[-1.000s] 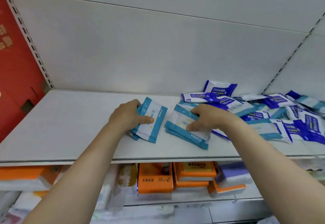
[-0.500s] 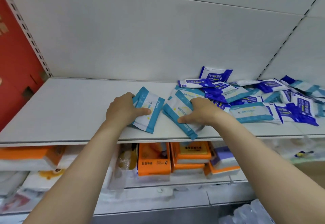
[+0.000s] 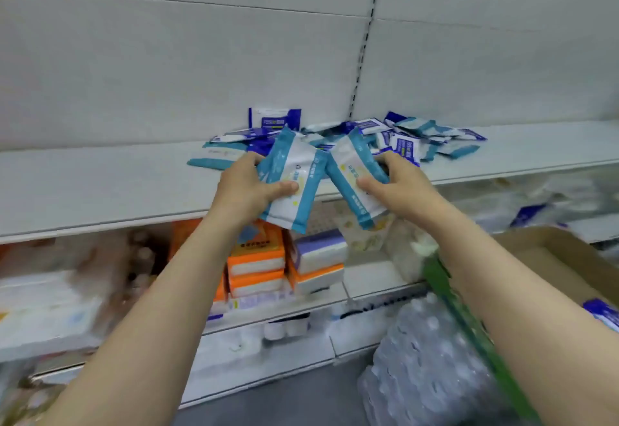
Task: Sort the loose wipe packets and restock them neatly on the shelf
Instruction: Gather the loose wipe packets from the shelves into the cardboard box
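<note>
Orange tissue packs [image 3: 256, 260] sit stacked on the lower shelf [image 3: 301, 308]; a purple-topped pack [image 3: 320, 251] stands just beside them. A cardboard box [image 3: 562, 258] is at the right; shrink-wrapped bottles [image 3: 425, 368] rest below.

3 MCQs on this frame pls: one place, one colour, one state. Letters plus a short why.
1. Where is the loose pile of packets?
A. on the white shelf, against the back wall
B. in the cardboard box
C. on the floor

2. What colour are the edge bands on the packets in the left hand?
A. orange
B. teal
C. red

3. What is the state of the right hand?
A. open and idle
B. flat on the shelf
C. gripping teal packets, lifted off the shelf

Key:
1. A, the pile lies on the shelf board by the back panel.
2. B, the left packets are white with teal bands.
3. C, thumb and fingers curl round the packets, which hang out past the shelf's front edge.
</note>
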